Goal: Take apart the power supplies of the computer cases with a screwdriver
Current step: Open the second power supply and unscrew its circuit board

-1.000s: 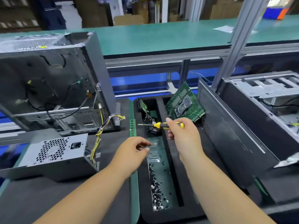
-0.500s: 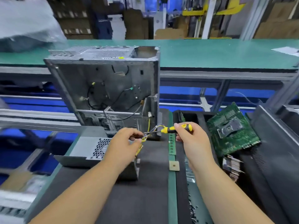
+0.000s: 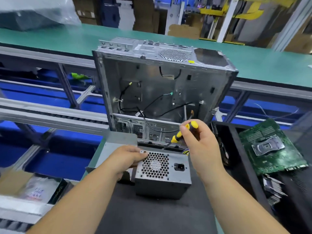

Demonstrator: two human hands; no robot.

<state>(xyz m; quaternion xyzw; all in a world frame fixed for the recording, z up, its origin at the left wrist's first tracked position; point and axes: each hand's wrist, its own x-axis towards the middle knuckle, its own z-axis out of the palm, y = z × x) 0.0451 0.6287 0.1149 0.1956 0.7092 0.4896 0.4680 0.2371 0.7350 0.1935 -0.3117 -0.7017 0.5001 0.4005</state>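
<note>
**Screwdriver poised over a loose power supply**

A grey power supply [image 3: 163, 173] sits on the dark mat of the worktop [image 3: 152, 215], right in front of the person, its honeycomb fan grille and black mains socket facing them. The left hand [image 3: 125, 160] rests on the unit's upper left corner, fingers curled over the edge by the grille, its grip closed on that corner of the housing. A flat grey metal panel [image 3: 116, 146] lies just behind and to the left of the unit, partly under the left wrist.

The right hand [image 3: 200, 144] is raised just above the unit's back right edge. Its grip is pinched around the yellow-and-black handle of a screwdriver [image 3: 180, 134], thumb on top, with the dark shaft angled down and to the left towards the top rear edge of the power supply. Whether the tip touches metal I cannot tell. A bundle of coloured wires [image 3: 185, 151] pokes out beside the right palm.

Directly behind stands an opened computer case [image 3: 162, 92], upright, its bare metal interior facing the person, with thin black cables hanging loose across it. To the right, a green motherboard [image 3: 271, 149] leans tilted in a black tray [image 3: 234, 141], and some finned metal parts [image 3: 273, 190] lie below it. A green conveyor [image 3: 84, 38] runs along the back, behind the case.
</note>
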